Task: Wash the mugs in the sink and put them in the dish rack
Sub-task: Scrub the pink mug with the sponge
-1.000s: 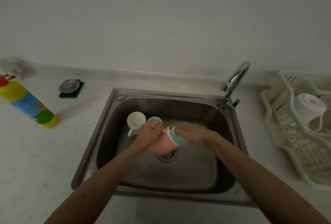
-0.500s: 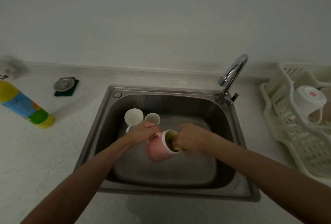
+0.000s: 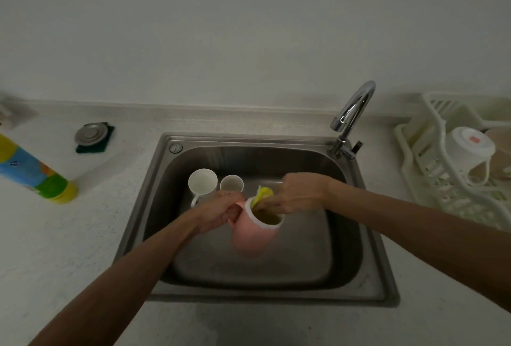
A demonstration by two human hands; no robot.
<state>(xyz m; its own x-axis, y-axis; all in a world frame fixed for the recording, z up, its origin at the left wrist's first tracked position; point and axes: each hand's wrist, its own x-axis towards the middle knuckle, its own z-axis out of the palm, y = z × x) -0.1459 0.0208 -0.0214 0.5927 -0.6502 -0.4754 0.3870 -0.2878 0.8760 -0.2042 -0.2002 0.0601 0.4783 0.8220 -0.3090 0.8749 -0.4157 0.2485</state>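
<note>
Scrubbing inside the pink mug (image 3: 253, 238), gripped above the sink (image 3: 383, 276) by the left hand (image 3: 218, 214), fingers curled round its handle; right hand (image 3: 296, 193) fingers pinching a yellow sponge (image 3: 264, 193) pushed into its mouth. Probably next: rinsing, then across to the dish rack (image 3: 414, 168).

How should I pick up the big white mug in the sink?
I'd take the big white mug by its handle, coming from the front left. It stands upright, and the handle sticks out on that side, free. The smaller mug crowds its right, so that side is tight.
</note>
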